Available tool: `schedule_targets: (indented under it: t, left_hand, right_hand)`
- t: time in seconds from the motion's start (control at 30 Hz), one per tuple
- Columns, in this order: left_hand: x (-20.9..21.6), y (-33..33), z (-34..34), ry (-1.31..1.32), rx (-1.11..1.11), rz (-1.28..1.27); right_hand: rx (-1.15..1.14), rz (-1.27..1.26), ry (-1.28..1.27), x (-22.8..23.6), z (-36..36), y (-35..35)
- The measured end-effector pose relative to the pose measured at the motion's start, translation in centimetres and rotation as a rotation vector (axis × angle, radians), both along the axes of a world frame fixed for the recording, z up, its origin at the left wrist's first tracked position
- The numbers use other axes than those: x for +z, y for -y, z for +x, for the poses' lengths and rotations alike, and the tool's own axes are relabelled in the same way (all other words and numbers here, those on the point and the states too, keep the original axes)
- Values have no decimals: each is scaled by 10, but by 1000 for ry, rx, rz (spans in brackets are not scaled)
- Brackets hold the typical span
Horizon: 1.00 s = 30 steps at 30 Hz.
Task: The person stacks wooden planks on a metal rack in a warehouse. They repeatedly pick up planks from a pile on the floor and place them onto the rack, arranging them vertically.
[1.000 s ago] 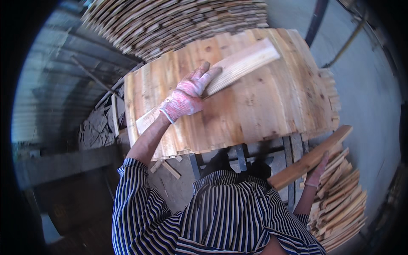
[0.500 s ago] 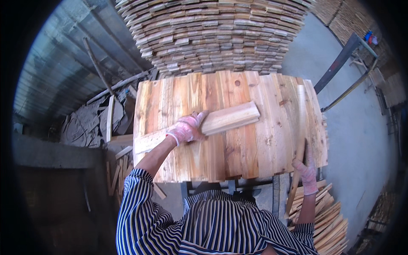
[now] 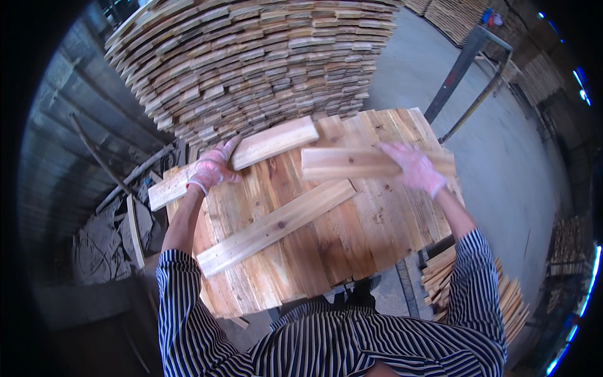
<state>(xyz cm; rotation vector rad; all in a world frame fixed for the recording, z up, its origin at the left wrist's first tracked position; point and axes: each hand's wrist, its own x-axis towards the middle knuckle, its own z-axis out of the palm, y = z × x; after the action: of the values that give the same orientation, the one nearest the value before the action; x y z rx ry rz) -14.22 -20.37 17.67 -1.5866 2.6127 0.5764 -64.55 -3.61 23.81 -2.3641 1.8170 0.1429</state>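
Observation:
My left hand (image 3: 215, 168), in a pinkish work glove, is closed over a pale wooden board (image 3: 279, 141) at the far left of a layer of boards laid side by side (image 3: 339, 251). Its fingertips reach over the board's far edge. My right hand (image 3: 416, 167), gloved alike and slightly blurred, grips another board (image 3: 348, 164) from above, lying crosswise over the right part of the layer. A third loose board (image 3: 276, 225), with a dark knot, lies slantwise between me and the other two, touched by neither hand.
Beyond the layer rises a tall stack of boards (image 3: 270, 69). A metal handle frame (image 3: 458, 75) stands at the far right. More wood pieces (image 3: 440, 276) lie below my right arm. Debris and poles (image 3: 103, 242) lie at the left by a corrugated wall.
My left hand has moved left and away with a board; the knotted board now shows separately, nearer me. My right hand has swung its board from upright at the right edge to crosswise over the layer.

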Motion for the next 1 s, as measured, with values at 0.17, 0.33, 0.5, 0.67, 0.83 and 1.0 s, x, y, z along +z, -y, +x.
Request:
schedule_targets:
  t: [0.17,0.33,0.5,0.67,0.83,1.0]
  left_hand:
    - [-43,6,-18,-31,-5,-45]
    - [-56,0,-15,24,61,-82]
    - [-48,9,-47,-51,96,15]
    - [-61,9,-25,25,78,-36]
    - [-70,13,-39,84,92,-51]
    - [-61,-8,0,-140,124,-2]
  right_hand:
    - [-59,108,-230,-55,-35,96]
    - [-105,210,-109,-76,-27,119]
    - [-214,117,-137,-84,-70,123]
    - [-289,160,112,-112,-71,157]
    - [-393,235,81,-106,-52,177]
    - [82,11,260,-99,-18,167]
